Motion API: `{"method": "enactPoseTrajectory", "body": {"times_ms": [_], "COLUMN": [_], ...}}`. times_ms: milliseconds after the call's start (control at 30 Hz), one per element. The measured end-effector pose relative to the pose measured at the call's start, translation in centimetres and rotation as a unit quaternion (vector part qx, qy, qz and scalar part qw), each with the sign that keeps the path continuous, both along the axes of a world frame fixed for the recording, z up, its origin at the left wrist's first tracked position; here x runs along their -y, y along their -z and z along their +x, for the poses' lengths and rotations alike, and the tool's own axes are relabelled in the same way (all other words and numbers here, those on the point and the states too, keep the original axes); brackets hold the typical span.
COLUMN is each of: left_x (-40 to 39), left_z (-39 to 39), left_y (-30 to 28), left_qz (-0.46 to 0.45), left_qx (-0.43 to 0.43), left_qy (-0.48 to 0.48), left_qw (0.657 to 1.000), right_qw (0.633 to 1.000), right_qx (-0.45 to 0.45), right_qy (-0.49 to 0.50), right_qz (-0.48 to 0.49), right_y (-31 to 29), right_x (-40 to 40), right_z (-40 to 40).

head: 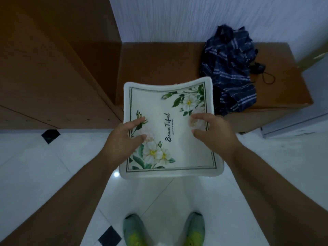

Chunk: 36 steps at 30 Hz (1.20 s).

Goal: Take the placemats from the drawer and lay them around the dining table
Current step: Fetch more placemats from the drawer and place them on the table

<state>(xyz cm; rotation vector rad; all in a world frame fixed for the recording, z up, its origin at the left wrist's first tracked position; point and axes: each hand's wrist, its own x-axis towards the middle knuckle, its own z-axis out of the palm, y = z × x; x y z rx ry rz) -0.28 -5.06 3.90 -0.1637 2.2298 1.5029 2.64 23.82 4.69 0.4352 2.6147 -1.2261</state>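
One white placemat with printed flowers was held in the air above the tiled floor, just in front of the brown counter; whether more mats lay under it could not be told. Two hands grasped it, the left hand at its left edge and the right hand at its right edge, thumbs on top. One folded navy plaid umbrella lay on the counter's right part, and two green shoes stood on the floor below.

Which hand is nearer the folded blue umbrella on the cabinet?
Right. The right hand grips the placemat's right edge, just below the umbrella; the left hand grips the opposite edge.
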Motion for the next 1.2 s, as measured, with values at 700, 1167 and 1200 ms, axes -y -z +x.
{"method": "enactPoseTrajectory", "body": {"times_ms": [700,1167,1200], "left_x": [-0.5,0.6,0.6], "left_z": [5.1,8.4,8.7], "left_y": [-53.7,-65.1,-65.2], "left_qz": [-0.095,-0.064,-0.065], "left_qx": [-0.299,-0.370,-0.371], "left_qy": [0.067,0.045,0.041], "left_qw": [0.947,0.926,0.925], "right_qw": [0.971,0.942,0.943], "right_qx": [-0.206,-0.310,-0.310], "right_qy": [0.045,0.037,0.034], "right_qz": [0.116,0.121,0.120], "right_y": [-54.0,-66.1,-66.1], "right_x": [-0.3,0.0,-0.1], "right_z": [8.0,12.2,12.3]}}
